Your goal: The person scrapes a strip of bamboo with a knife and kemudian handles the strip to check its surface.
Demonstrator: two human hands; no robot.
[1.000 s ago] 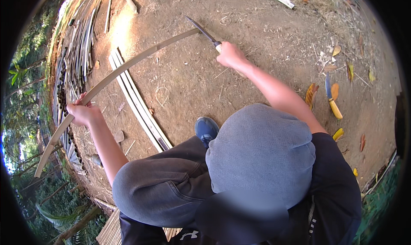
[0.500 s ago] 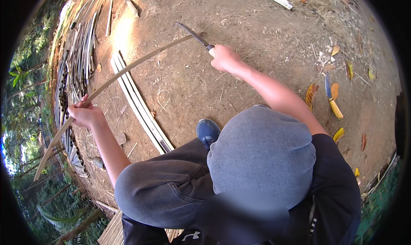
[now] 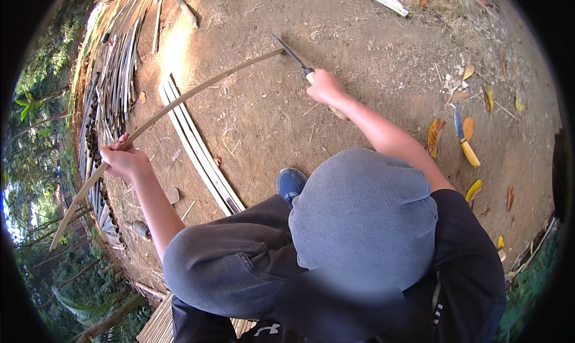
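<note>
Head view: the left hand (image 3: 124, 159) has its fingers curled tight round a long bamboo strip (image 3: 179, 102), gripping it about a third of the way up from its lower end, which juts past the hand toward the greenery at lower left. From that grip the strip arcs up and right, clear of the dirt ground (image 3: 371, 49), to meet the dark blade of a knife (image 3: 291, 55). The right hand (image 3: 324, 87) is closed round the knife's pale handle, blade pointing up and left against the strip's far tip. The strip looks thin, light and springy: it bows under its own span, so it likely needs one hand well back for leverage and tension kept along it; its split edges may be sharp, and the tip would probably whip if let go. Beneath the arc lies a bundle of pale slats (image 3: 197, 148) flat on the ground, and farther left a heap of dark canes (image 3: 111, 73). A blue shoe (image 3: 291, 183) shows below the right forearm. Near the right side lie a second knife with a yellow handle (image 3: 465, 140) and scattered leaves (image 3: 435, 136).
</note>
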